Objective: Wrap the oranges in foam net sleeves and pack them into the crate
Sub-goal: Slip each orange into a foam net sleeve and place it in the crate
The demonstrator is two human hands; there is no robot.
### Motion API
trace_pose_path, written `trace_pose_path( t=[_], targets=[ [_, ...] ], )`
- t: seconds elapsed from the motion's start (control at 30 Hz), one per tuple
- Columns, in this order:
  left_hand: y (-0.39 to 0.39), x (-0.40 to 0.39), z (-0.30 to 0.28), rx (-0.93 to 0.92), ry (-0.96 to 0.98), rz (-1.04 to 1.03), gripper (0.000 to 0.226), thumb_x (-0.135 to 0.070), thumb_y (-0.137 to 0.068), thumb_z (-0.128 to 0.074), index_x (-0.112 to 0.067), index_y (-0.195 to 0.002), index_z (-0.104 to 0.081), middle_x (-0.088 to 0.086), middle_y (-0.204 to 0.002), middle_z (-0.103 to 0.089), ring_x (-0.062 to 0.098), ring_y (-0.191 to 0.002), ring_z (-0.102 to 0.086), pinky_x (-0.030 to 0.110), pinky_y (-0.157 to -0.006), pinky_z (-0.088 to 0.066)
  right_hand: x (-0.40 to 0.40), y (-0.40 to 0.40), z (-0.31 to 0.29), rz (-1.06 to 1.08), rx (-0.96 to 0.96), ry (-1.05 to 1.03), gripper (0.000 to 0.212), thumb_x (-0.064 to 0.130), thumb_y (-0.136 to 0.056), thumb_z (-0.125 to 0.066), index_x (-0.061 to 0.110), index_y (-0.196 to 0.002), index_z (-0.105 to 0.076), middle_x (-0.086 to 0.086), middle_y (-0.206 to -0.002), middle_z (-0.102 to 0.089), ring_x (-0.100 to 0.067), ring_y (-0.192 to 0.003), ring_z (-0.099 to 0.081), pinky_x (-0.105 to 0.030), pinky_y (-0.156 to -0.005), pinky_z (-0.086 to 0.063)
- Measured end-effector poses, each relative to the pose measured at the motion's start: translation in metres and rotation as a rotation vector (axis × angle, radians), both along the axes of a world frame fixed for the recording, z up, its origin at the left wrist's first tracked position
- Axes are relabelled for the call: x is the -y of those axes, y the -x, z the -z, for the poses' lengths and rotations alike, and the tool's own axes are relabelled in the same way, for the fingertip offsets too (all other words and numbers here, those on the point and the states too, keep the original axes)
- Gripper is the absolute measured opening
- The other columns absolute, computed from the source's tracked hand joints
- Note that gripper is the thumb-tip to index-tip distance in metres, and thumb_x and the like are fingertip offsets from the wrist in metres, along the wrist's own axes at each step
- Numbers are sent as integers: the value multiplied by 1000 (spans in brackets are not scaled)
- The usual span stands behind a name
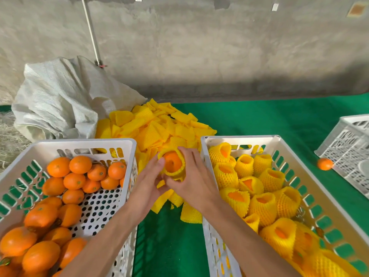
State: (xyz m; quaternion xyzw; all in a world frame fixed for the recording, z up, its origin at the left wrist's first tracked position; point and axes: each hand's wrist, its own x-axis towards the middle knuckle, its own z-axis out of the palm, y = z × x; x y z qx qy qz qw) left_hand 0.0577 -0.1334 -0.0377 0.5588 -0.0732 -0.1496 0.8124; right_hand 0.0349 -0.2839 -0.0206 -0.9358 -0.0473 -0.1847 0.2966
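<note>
Closest to the camera, two bare forearms reach forward over the green counter [259, 120] between two white plastic crates. The left crate [83, 143] holds a heap of bare oranges [73, 180], piled mostly along its left and near sides, with part of the perforated floor showing on the right. The right crate [277, 139] is packed with wrapped oranges [265, 208], each in a yellow foam net sleeve with its open end up and a patch of orange peel showing.

Between the crates, both hands meet around one orange [172, 162] that sits partly inside a yellow foam sleeve [178, 173]. The left hand [148, 179] has its fingers curled against the left side of the sleeve, a fingertip at the rim beside the fruit. The right hand [192, 176] curls over the sleeve's right side and grips it, thumb low near the bottom edge. The top of the orange is still uncovered.

Just under and beyond the hands lies a loose pile of empty sleeves [155, 126], spreading over the counter between the crates. Behind the pile, to the left, slumps a white woven sack [60, 96]. At the far right stands a third white crate [351, 148], with one loose orange [325, 164] on the counter touching or just beside its near corner. A grey concrete wall [199, 47] closes the back, with a thin white pipe [90, 29] running down it.
</note>
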Motion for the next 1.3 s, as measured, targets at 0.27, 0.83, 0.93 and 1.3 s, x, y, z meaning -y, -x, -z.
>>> trace_pose_path(
  t=[0.27, 0.83, 0.93, 1.3],
  targets=[
    [1, -3, -9, -39, -30, -101, 57, -48, -95, -50, -21, -145, -53, 7, -136, -67, 34, -118, -68, 58, -91, -59, 65, -13, -32, 285, 389, -322, 75, 62, -76, -72, 26, -137, -47, 6, -122, -47, -3, -103, -52, -11, -75, -46],
    [3, -13, -5, -80, -138, -120, 50, -40, -93, -58, -5, -128, -66, 16, -125, -72, 38, -112, -69, 57, -96, -56, 148, -34, 32, 619, -245, -134, 74, 59, -98, -49, 15, -156, -32, -14, -155, -42, -37, -141, -39, -48, -113, -38],
    [7, -12, -10, -32, -94, -182, 46, -37, -96, -54, -4, -127, -65, 18, -123, -72, 36, -106, -70, 52, -90, -58, 140, -31, 16, 720, -192, -74, 76, 65, -91, -55, 14, -147, -47, -15, -147, -42, -36, -134, -44, -47, -104, -42],
    [28, -94, -25, 118, -237, -492, 19, -25, -102, -64, -11, -111, -73, 7, -118, -74, 25, -111, -71, 41, -94, -60, -1, -21, -12, 108, 70, 304, 52, 43, -98, -60, 16, -141, -54, -8, -135, -57, -28, -124, -54, -42, -101, -45]
  ],
)
